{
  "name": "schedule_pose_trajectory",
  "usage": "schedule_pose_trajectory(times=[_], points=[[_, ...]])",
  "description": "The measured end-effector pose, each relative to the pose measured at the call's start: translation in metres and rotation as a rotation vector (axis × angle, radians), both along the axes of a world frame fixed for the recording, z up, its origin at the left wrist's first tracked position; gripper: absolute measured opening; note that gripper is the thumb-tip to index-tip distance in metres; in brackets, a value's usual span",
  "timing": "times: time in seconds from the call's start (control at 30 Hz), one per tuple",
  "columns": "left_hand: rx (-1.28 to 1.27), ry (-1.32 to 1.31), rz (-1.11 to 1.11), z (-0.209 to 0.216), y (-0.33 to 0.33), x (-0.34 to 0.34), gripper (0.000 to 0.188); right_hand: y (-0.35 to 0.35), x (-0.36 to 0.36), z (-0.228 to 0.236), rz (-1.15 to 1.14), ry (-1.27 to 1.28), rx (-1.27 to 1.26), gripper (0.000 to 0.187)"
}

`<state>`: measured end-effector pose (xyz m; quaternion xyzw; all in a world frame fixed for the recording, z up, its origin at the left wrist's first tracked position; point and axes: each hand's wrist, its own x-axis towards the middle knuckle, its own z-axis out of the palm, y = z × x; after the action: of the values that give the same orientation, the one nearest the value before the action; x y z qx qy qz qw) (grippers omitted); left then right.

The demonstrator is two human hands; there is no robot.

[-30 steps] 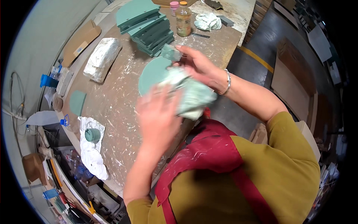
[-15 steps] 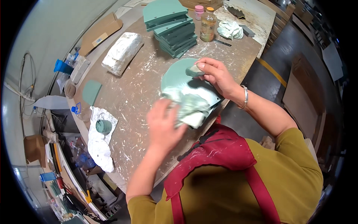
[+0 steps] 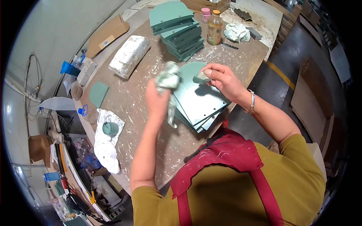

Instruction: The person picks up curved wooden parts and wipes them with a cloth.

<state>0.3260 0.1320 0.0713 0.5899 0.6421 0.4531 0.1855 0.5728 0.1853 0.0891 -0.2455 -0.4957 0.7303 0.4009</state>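
The left hand (image 3: 155,101) was curled in a closed grip, its outline slightly blurred. The left forearm (image 3: 145,160) ran from the near side almost straight toward the far side. Farther right, the right hand (image 3: 229,83) pinched with thumb and fingers at its left end. The right forearm (image 3: 270,117) slanted from near right toward far left, its elbow bent. The hands were apart.

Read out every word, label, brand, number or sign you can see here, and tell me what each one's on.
Bottle: printed label, too small and blurred to read surely.
Cardboard: pale sticker with dark marks, too small to read.
Pink jar: no print can be made out.
Green boards, cloth, pad: no text seen.
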Motion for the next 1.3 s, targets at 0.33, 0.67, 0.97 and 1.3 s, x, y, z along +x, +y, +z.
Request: schedule_pose_trajectory(times=[0.33, 0.67, 0.97, 1.3], points=[[-0.147, -0.386, 0.012, -0.019, 0.034, -0.037, 0.026, 0.003, 0.001, 0.004, 0.005, -0.012, 0.015, 0.023], [-0.126, 0.05, -0.054, -0.015, 0.044, -0.034, 0.032, -0.053, -0.023, 0.013, 0.285, -0.155, 0.26, 0.018], [-0.276, 0.145, -0.188, 0.004, 0.083, -0.025, 0.039, -0.045, -0.023, 0.011, 0.253, -0.132, 0.33, 0.019], [-0.254, 0.225, -0.567, 0.036, 0.117, 0.019, 0.03, -0.045, -0.025, 0.005, 0.214, -0.122, 0.267, 0.026]])
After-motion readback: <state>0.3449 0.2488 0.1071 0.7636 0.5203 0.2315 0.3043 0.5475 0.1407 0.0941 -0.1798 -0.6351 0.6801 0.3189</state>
